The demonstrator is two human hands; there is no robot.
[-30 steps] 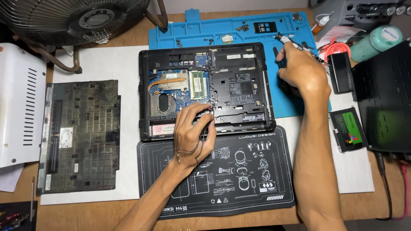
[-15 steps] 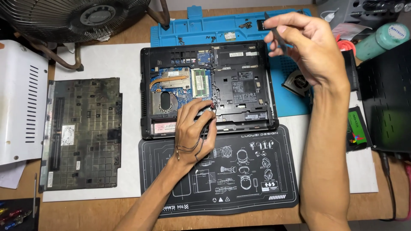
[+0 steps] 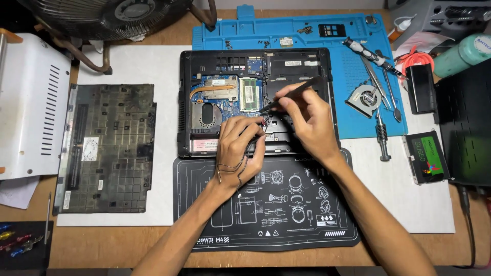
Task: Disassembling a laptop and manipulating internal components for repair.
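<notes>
Opened laptop (image 3: 255,102): we see it lying bottom-up, centre of the desk, half on a blue mat (image 3: 353,66), just above a black mat (image 3: 266,209).

Left hand (image 3: 239,151): fingers curled on the laptop's lower middle, tips pressed by a small connector; a thin cord loops the wrist.

Right hand (image 3: 309,120): we note it pinching a black tool (image 3: 291,94), tip set down beside the left fingertips.

Bottom cover (image 3: 110,148): left, apart from the laptop.

Fan (image 3: 364,98), screwdrivers (image 3: 379,134): on the blue mat, right.

Drive (image 3: 425,157): right edge.
</notes>
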